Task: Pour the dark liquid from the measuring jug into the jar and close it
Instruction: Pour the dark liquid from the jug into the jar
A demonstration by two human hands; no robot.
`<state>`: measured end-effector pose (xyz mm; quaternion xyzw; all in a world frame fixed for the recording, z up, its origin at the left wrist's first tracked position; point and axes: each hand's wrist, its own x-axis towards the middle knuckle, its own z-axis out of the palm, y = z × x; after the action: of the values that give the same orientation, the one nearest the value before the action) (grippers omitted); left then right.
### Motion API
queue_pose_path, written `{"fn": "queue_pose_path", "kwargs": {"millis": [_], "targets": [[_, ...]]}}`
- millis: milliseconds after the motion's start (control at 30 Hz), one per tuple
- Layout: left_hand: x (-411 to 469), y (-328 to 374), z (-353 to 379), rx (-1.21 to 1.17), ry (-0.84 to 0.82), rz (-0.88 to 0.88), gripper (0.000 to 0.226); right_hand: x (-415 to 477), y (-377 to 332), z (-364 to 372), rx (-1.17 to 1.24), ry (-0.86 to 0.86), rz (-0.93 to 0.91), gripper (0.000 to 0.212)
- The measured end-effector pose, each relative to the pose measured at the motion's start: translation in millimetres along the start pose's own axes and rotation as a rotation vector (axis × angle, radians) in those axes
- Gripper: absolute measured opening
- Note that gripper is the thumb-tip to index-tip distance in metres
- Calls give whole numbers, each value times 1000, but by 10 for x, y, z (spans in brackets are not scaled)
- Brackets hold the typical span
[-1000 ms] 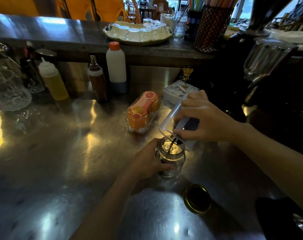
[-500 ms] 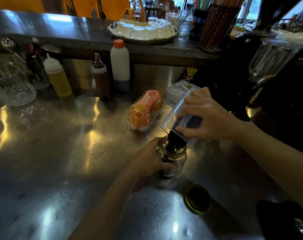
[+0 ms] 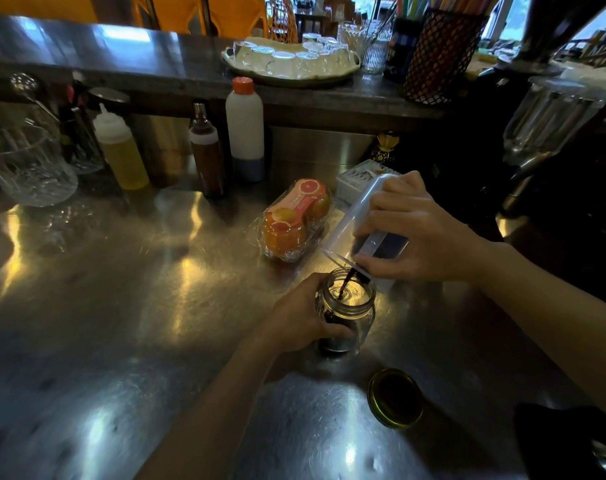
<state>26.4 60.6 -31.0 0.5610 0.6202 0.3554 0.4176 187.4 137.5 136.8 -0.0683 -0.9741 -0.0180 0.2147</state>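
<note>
On the steel desk (image 3: 128,306), near its front edge, the glass jar (image 3: 346,317) is standing upright while the pour is going on. The left hand (image 3: 301,317) is wrapping closed around the jar's side, steadying it against the desk. The right hand (image 3: 415,233) is gripping the clear measuring jug (image 3: 360,220), fingers closed over its top and side, and is tipping it steeply so that its spout is hanging just above the jar's mouth. A thin stream of dark liquid (image 3: 346,284) is running from the spout into the opening, and a dark pool is showing in the bottom part of the jar, which looks well short of full. Some dark liquid is showing inside the jug near the gripping fingers, so I judge the pouring to be partly done rather than finished; how much is left in the jug is hard to tell, since the hand is covering much of it.

The closing step is not yet begun: the gold-rimmed lid (image 3: 395,398) is lying flat on the desk, near the jar on its front right side and apart from both hands. What is left, by my reading, is emptying the jug, setting it down, fetching the lid and screwing it onto the jar. A plastic pack of oranges (image 3: 291,220) is sitting just behind the jar, clear of the stream.
</note>
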Motion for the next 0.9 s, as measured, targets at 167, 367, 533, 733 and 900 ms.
{"fn": "queue_pose_path", "kwargs": {"millis": [167, 367, 533, 733, 900], "targets": [[1, -11, -16, 29, -10, 10, 84, 21, 2, -16, -19, 28, -20, 27], [-10, 17, -22, 65, 3, 27, 85, 16, -21, 32, -22, 5, -49, 26], [-12, 26, -25, 75, 16, 62, 86, 26, -32, 17, -19, 15, -58, 27], [-31, 57, -25, 76, 32, 75, 89, 10, -80, 29, -12, 20, -80, 31], [-42, 77, -20, 41, 26, 73, 88, -12, -84, 23, -41, 2, -107, 27]]}}
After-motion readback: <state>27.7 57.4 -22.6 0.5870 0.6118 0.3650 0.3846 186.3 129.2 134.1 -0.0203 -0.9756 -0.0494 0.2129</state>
